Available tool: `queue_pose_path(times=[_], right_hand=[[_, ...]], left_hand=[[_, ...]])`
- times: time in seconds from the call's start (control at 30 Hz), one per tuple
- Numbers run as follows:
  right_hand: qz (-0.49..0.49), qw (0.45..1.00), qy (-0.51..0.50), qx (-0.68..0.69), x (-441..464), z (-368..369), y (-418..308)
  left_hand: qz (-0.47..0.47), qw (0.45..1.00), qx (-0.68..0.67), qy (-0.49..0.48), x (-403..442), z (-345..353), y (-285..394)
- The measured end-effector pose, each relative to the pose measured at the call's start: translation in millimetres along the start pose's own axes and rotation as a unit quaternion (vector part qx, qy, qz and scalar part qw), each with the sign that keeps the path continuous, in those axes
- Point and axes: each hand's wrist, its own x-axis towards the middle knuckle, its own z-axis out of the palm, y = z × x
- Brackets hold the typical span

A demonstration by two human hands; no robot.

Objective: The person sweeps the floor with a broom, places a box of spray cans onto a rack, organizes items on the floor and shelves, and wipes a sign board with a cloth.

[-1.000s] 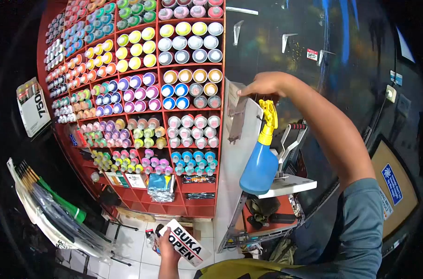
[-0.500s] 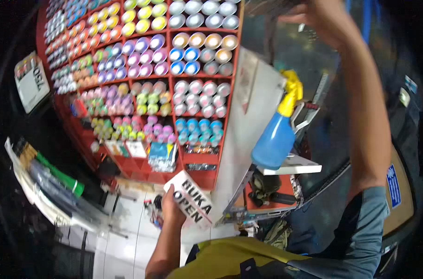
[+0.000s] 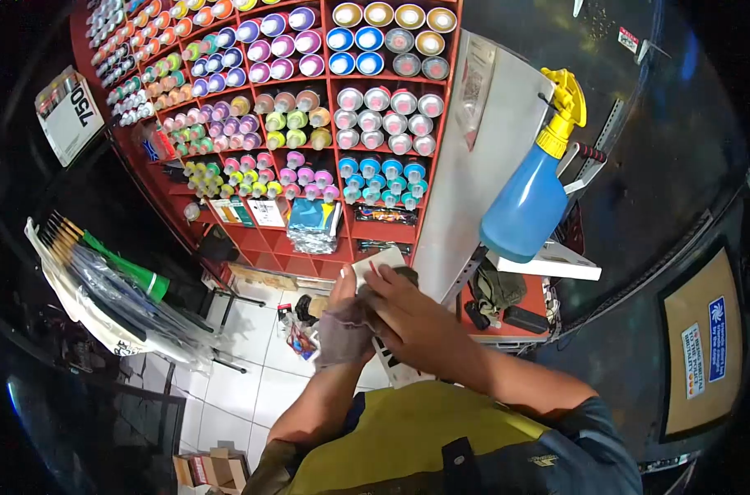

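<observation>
Both hands are together low in the middle of the head view, over a white sign [image 3: 404, 373] with black lettering that is mostly covered. My left hand [image 3: 342, 307] holds the sign from its left side, partly hidden by a greyish-brown cloth [image 3: 346, 334]. My right hand [image 3: 408, 320] lies over the sign with its fingers pressed on the cloth. Part of the cloth hangs over the left wrist. To the upper right of the hands hangs a blue spray bottle [image 3: 525, 202] with a yellow trigger head.
A red shelf [image 3: 259, 239] full of spray cans stands ahead. A grey panel [image 3: 494, 107] rises at its right, beside a low red-topped shelf [image 3: 507, 328] with dark items. Plastic-wrapped goods [image 3: 136, 297] hang at left. An open cardboard box [image 3: 218, 469] sits on the tiled floor.
My right hand has come down from the top of the grey panel to the sign, and the greyish-brown cloth now shows with it. The view has tilted down. The sign's lettering is now mostly covered.
</observation>
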Motion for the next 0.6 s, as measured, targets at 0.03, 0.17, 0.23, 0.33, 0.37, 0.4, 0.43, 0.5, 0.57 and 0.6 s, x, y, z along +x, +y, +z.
queue_pose_path(times=[0.03,0.17,0.23,0.33,0.37,0.4,0.43,0.5,0.57,0.6], right_hand=[[0.019,0.999,-0.023,-0.032,-6.5,-2.9,-2.2],[0.003,0.998,-0.062,-0.006,-31.7,-8.2,9.0],[0.070,0.993,-0.065,0.061,-2.0,-14.3,16.9],[0.107,0.991,-0.025,0.080,16.9,-13.0,30.3],[0.063,0.997,0.007,0.031,24.9,-6.6,36.8],[0.019,0.999,0.040,-0.019,30.9,-2.9,39.8],[0.015,0.999,0.040,-0.021,24.2,-1.9,36.9],[-0.046,0.998,-0.044,-0.013,-11.5,3.5,24.0],[-0.064,0.997,-0.039,-0.010,-45.5,13.6,20.5],[-0.079,0.996,-0.034,-0.005,-54.3,17.3,19.9]], left_hand=[[0.035,0.999,0.039,0.001,5.4,-3.2,-2.6],[0.109,0.988,0.107,0.002,1.8,7.7,-5.8],[0.117,0.989,0.088,0.005,-7.9,19.1,-3.4],[0.148,0.973,0.177,0.034,-6.0,15.5,-27.5],[0.172,0.960,0.216,0.048,-1.9,14.8,-27.8],[0.172,0.959,0.220,0.042,2.8,13.8,-20.0],[0.197,0.960,0.194,0.052,7.2,11.6,-9.5],[0.244,0.957,0.142,0.071,15.1,8.4,9.3],[0.258,0.951,0.145,0.092,17.4,9.1,16.1],[0.268,0.945,0.149,0.114,17.2,9.5,17.8]])
